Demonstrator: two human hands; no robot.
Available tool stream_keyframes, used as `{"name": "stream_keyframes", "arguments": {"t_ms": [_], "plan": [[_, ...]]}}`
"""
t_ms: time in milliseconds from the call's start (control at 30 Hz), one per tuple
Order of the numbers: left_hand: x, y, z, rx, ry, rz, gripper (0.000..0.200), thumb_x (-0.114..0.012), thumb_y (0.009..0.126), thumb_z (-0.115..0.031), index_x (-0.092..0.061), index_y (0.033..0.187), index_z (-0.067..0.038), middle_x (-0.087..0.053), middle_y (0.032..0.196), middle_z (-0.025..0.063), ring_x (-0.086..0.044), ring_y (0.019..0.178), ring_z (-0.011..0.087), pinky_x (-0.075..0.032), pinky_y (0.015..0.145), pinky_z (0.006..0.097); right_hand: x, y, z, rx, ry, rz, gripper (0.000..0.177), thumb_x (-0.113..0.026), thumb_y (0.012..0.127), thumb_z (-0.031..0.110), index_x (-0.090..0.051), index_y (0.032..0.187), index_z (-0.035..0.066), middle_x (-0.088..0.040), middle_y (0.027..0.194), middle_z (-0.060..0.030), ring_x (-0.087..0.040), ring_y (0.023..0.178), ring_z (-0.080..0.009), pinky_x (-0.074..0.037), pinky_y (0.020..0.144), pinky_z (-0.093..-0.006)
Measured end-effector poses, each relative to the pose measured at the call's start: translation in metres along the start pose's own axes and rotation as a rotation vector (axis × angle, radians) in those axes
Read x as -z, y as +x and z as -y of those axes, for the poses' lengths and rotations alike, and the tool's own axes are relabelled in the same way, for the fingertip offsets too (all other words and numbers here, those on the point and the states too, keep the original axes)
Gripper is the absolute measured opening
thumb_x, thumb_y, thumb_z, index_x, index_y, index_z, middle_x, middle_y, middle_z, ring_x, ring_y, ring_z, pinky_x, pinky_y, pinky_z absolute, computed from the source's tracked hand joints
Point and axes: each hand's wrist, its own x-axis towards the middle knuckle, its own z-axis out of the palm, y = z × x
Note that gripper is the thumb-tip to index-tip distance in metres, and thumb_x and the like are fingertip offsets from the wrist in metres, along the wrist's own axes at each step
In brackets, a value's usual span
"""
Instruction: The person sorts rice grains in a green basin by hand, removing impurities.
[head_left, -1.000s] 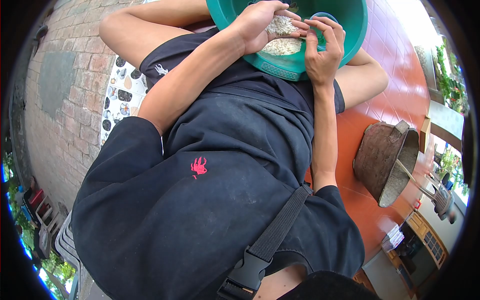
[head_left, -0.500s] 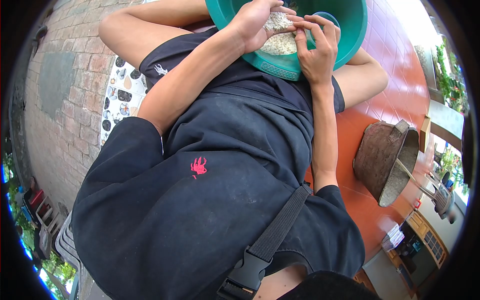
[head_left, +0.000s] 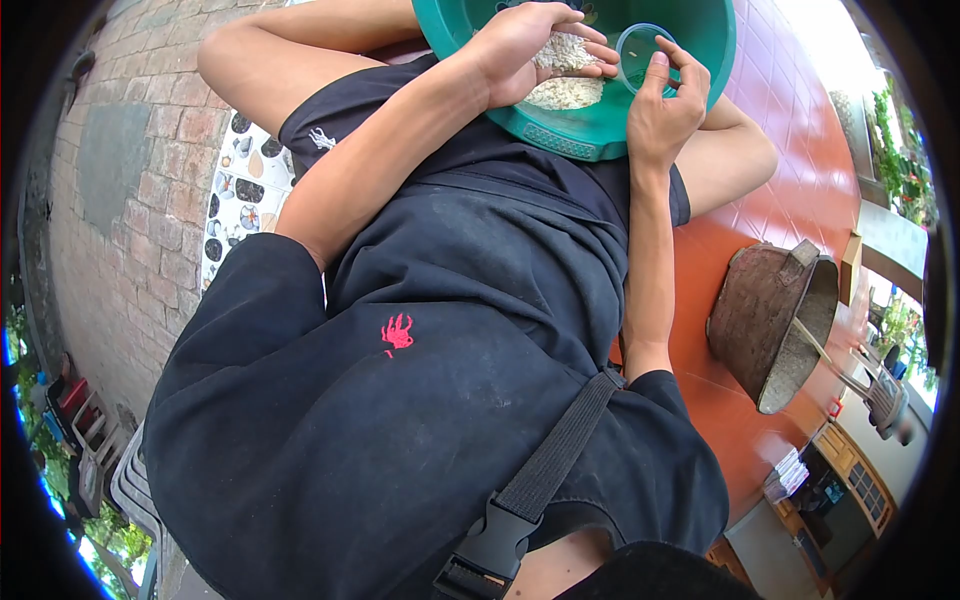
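Handful of grain [head_left: 562,50] sits in the left hand [head_left: 510,48], fingers curled around it, over the green basin [head_left: 590,140] on the person's lap. Right hand [head_left: 662,112] pinches a small clear cup [head_left: 640,48] by its rim, inside the basin.

Risk: grain may spill past the cup's narrow mouth, and the lap-borne basin may tip.

Basin's far rim is cut off. Cup's contents are unclear.

Green basin [head_left: 700,60], far side off-frame
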Motion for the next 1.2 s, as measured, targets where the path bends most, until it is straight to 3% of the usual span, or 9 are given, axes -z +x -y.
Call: {"name": "stream_keyframes", "arguments": {"t_ms": [267, 333, 433, 667, 833, 1033, 1133, 1200], "plan": [[0.002, 0.001, 0.001, 0.009, 0.003, 0.016, 0.044, -0.035, 0.111, -0.025, -0.06, 0.117, 0.01, -0.071, 0.106, 0.0216, -0.073, 0.094, 0.0296, -0.063, 0.086, 0.0415, 0.0, 0.0, -0.002, -0.013, 0.037, 0.047, 0.01, -0.066, 0.098, 0.01, -0.075, 0.098, 0.006, -0.068, 0.102, -0.0095, -0.062, 0.099, -0.0264, -0.05, 0.087, -0.0375], [0.005, 0.002, 0.004, 0.012, -0.001, 0.011, 0.042, -0.036, 0.111, -0.024, -0.061, 0.115, 0.009, -0.071, 0.105, 0.0206, -0.073, 0.093, 0.0287, -0.063, 0.086, 0.041, -0.004, 0.0, 0.001, 0.217, 0.077, 0.083, 0.01, -0.071, 0.096, 0.013, -0.077, 0.101, 0.008, -0.068, 0.104, -0.0078, -0.061, 0.099, -0.0261, -0.05, 0.086, -0.0374], [0.016, 0.01, 0.011, -0.115, -0.024, 0.024, 0.034, -0.041, 0.11, -0.022, -0.063, 0.11, 0.004, -0.071, 0.101, 0.0164, -0.072, 0.09, 0.026, -0.062, 0.084, 0.0392, -0.004, 0.0, 0.01, 0.369, -0.017, 0.174, 0.013, -0.075, 0.093, 0.015, -0.078, 0.105, 0.011, -0.067, 0.108, -0.0062, -0.06, 0.101, -0.0257, -0.05, 0.086, -0.0373], [0.024, 0.017, 0.015, -0.156, -0.049, -0.004, 0.025, -0.047, 0.107, -0.019, -0.064, 0.107, -0.001, -0.071, 0.097, 0.0119, -0.071, 0.086, 0.0239, -0.06, 0.078, 0.0357, -0.007, -0.003, 0.007, 0.455, -0.111, 0.269, 0.019, -0.075, 0.091, 0.017, -0.08, 0.109, 0.014, -0.068, 0.112, -0.0044, -0.06, 0.104, -0.0261, -0.052, 0.089, -0.0383], [0.027, 0.018, 0.016, -0.131, -0.03, 0.043, 0.025, -0.048, 0.107, -0.019, -0.064, 0.107, -0.001, -0.07, 0.098, 0.0122, -0.071, 0.087, 0.0241, -0.06, 0.078, 0.0354, -0.006, -0.003, 0.008, 0.431, -0.065, 0.285, 0.018, -0.075, 0.09, 0.015, -0.079, 0.107, 0.011, -0.069, 0.111, -0.0041, -0.061, 0.103, -0.0256, -0.052, 0.087, -0.0378], [0.017, 0.013, 0.014, -0.156, -0.011, -0.068, 0.025, -0.048, 0.108, -0.019, -0.064, 0.108, 0.0, -0.07, 0.098, 0.0136, -0.07, 0.087, 0.0249, -0.059, 0.078, 0.0351, -0.005, -0.003, 0.013, 0.374, 0.013, 0.309, 0.012, -0.076, 0.09, 0.011, -0.076, 0.1, 0.005, -0.068, 0.11, -0.0061, -0.061, 0.104, -0.0254, -0.054, 0.085, -0.0365], [0.017, 0.01, 0.013, -0.185, 0.03, -0.019, 0.032, -0.043, 0.109, -0.02, -0.063, 0.112, 0.004, -0.071, 0.103, 0.0169, -0.072, 0.09, 0.0264, -0.061, 0.081, 0.0364, -0.003, -0.002, 0.015, 0.34, 0.036, 0.332, 0.01, -0.075, 0.09, 0.011, -0.075, 0.098, 0.004, -0.068, 0.11, -0.0068, -0.061, 0.104, -0.0253, -0.055, 0.085, -0.0359], [0.013, 0.0, 0.011, -0.225, 0.308, -0.08, 0.037, -0.051, 0.108, -0.025, -0.067, 0.118, 0.006, -0.071, 0.112, 0.0159, -0.071, 0.103, 0.0237, -0.06, 0.095, 0.0381, -0.004, -0.002, 0.015, 0.329, 0.042, 0.339, 0.01, -0.075, 0.091, 0.01, -0.074, 0.097, 0.003, -0.068, 0.11, -0.0069, -0.061, 0.104, -0.0252, -0.055, 0.084, -0.0356]]}}
